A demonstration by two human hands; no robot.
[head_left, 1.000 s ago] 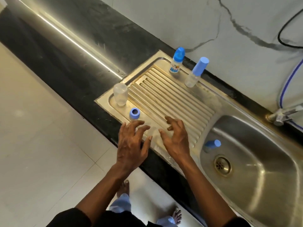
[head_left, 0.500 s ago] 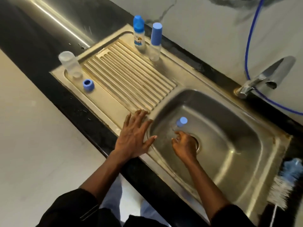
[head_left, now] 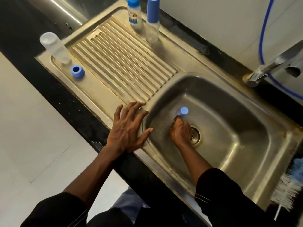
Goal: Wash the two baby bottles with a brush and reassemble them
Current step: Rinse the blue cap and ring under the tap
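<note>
the right hand (head_left: 181,131) is down in the basin (head_left: 237,122), fingertips (head_left: 177,119) on a blue-topped bottle piece (head_left: 184,110) just beyond them; whether they've closed on it, i can't tell. the drain (head_left: 196,134) sits beside its knuckles, bare steel wide to the right. the left hand (head_left: 129,128) lies flat, fingers spread, on the basin's left rim.

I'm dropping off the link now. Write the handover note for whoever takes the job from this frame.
Left hand: open, flat on the drainboard beside the basin.
Right hand: in the basin, fingertips at the blue-capped piece; grip unclear.
On the drainboard: open clear bottle, blue ring; printed bottle and plain bottle, both capped, at the back.
Brush lies right of the basin, untouched.
Done: one bottle apart. Left: all brushing, reassembly.
</note>
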